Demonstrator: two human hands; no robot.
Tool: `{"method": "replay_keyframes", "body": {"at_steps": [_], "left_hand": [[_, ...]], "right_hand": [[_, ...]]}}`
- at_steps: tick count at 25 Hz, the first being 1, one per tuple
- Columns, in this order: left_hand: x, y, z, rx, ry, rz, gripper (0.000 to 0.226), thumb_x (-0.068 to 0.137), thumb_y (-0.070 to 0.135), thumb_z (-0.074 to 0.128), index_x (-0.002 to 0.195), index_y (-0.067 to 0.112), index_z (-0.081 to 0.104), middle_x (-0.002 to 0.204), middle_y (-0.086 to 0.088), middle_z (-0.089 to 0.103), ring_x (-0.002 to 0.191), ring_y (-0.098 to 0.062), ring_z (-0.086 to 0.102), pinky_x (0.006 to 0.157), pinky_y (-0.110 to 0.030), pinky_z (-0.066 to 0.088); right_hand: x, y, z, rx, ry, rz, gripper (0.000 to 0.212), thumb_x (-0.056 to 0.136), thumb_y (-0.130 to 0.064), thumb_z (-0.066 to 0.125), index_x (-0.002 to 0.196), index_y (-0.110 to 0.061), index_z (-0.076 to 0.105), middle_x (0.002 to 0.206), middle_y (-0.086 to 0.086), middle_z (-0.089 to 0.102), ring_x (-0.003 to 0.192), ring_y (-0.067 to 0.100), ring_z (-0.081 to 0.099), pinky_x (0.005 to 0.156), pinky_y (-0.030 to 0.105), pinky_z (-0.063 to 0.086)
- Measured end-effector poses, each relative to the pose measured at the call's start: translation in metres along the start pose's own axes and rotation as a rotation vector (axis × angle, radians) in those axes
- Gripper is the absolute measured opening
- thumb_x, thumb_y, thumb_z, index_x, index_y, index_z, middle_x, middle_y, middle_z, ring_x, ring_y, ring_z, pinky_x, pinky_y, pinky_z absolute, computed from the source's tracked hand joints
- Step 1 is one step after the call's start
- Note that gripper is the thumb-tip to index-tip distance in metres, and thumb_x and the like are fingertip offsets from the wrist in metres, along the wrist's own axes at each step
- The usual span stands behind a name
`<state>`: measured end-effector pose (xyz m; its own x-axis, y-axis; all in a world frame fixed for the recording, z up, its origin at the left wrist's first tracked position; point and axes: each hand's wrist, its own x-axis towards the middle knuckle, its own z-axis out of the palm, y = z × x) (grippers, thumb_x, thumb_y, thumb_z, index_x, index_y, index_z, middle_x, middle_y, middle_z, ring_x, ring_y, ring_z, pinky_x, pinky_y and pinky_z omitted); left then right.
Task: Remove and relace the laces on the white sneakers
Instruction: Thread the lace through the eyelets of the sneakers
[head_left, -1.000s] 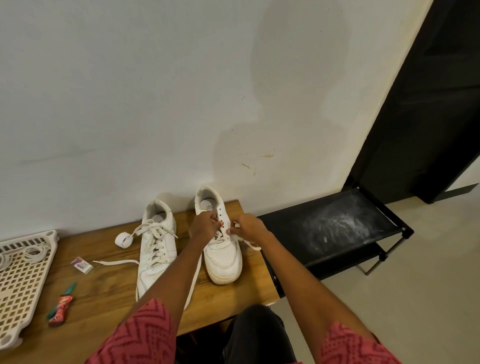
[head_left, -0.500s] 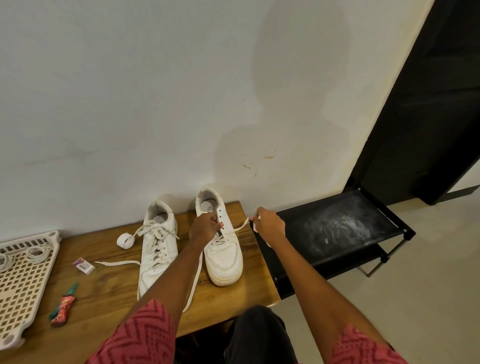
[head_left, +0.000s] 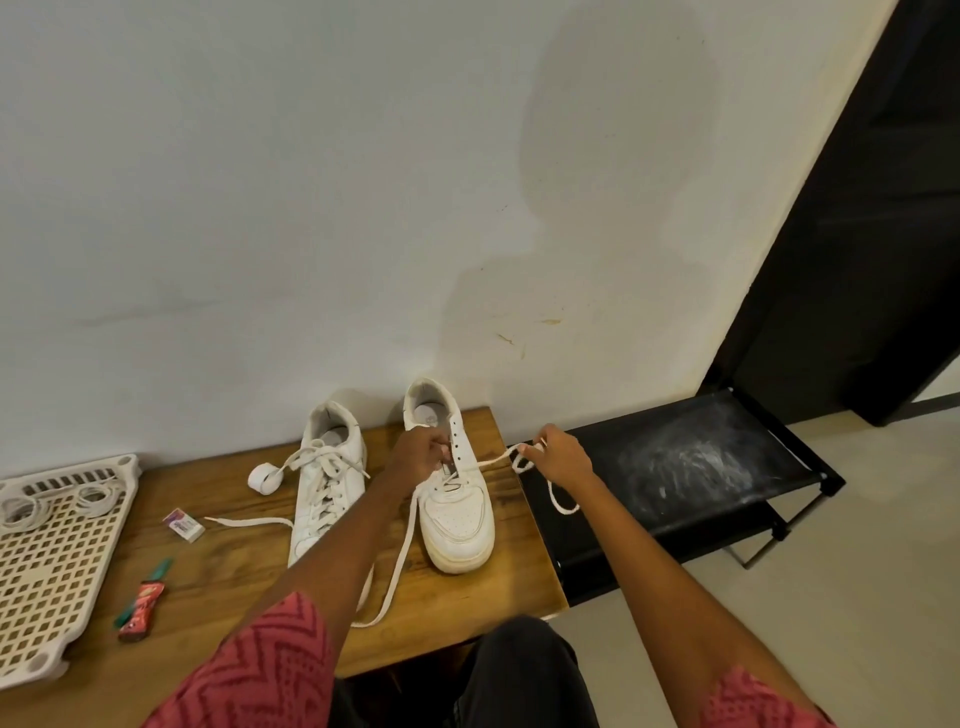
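Right sneaker (head_left: 457, 499) is steadied at the eyelets by curled left hand (head_left: 418, 457); lace (head_left: 488, 462) is pinched and held taut by right hand (head_left: 558, 457) beside wooden table (head_left: 249, 566).

Over the last second the right hand (head_left: 558, 457) has drawn away from the right sneaker (head_left: 457, 499), going from just beside the left hand (head_left: 421, 457) over the eyelets out past the table edge (head_left: 540, 545) to above the black rack (head_left: 691, 467). The lace (head_left: 491, 461) it pinches, bunched close to the shoe before, now runs in a longer, nearly straight line from the eyelets to the fingers, with a loose loop hanging below the hand that was shorter a moment ago. The left hand has stayed gripping at the eyelets, with only a slight shift.
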<state>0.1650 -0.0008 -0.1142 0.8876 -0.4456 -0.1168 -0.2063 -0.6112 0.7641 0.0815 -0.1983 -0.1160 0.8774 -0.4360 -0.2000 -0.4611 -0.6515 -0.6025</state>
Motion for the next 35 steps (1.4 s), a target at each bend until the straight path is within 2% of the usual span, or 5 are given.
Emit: {"method": "replay_keyframes", "body": {"at_steps": [7, 12, 15, 23, 35], "left_hand": [[-0.01, -0.01, -0.026, 0.031, 0.167, 0.117, 0.028, 0.087, -0.01, 0.047, 0.098, 0.006, 0.068, 0.097, -0.004, 0.066, 0.086, -0.015, 0.058, 0.074, -0.019, 0.044], [-0.005, 0.006, -0.03, 0.783, -0.073, 0.303, 0.04, 0.085, 0.006, 0.063, 0.123, 0.019, 0.058, 0.144, 0.001, 0.037, 0.129, -0.02, 0.036, 0.088, -0.026, 0.047], [0.0, 0.008, -0.029, 0.97, -0.154, 0.289, 0.048, 0.084, 0.017, 0.066, 0.13, 0.02, 0.052, 0.146, 0.002, 0.031, 0.13, -0.021, 0.032, 0.092, -0.031, 0.047], [0.0, -0.02, -0.028, 0.331, 0.013, 0.273, 0.021, 0.063, -0.001, 0.078, 0.076, 0.009, 0.064, 0.081, 0.015, 0.046, 0.074, -0.008, 0.05, 0.065, -0.018, 0.04], [-0.006, -0.035, -0.023, 0.121, 0.106, 0.33, 0.017, 0.067, -0.008, 0.076, 0.081, -0.004, 0.066, 0.091, -0.001, 0.05, 0.075, -0.014, 0.055, 0.061, -0.009, 0.048]], "right_hand": [[0.008, -0.069, -0.042, -0.136, 0.139, -0.019, 0.038, 0.098, -0.019, 0.047, 0.129, 0.003, 0.044, 0.135, 0.022, 0.043, 0.123, 0.031, 0.044, 0.1, 0.032, 0.038], [-0.004, -0.103, -0.022, 0.353, -0.318, -0.308, 0.022, 0.096, -0.009, 0.052, 0.106, 0.004, 0.066, 0.084, 0.011, 0.067, 0.064, 0.009, 0.056, 0.057, 0.015, 0.046], [-0.013, -0.093, 0.016, 0.474, -0.305, -0.258, 0.026, 0.099, -0.011, 0.044, 0.109, 0.004, 0.063, 0.072, 0.002, 0.056, 0.062, 0.009, 0.049, 0.056, 0.014, 0.042], [-0.02, -0.065, 0.081, 0.581, 0.023, -0.252, 0.023, 0.091, 0.003, 0.054, 0.076, -0.016, 0.053, 0.083, 0.01, 0.062, 0.071, 0.013, 0.062, 0.059, 0.014, 0.052], [-0.003, -0.068, 0.091, 0.329, -0.063, -0.293, 0.014, 0.092, -0.004, 0.055, 0.095, 0.006, 0.065, 0.083, 0.021, 0.061, 0.061, 0.005, 0.048, 0.048, 0.005, 0.039]]}}
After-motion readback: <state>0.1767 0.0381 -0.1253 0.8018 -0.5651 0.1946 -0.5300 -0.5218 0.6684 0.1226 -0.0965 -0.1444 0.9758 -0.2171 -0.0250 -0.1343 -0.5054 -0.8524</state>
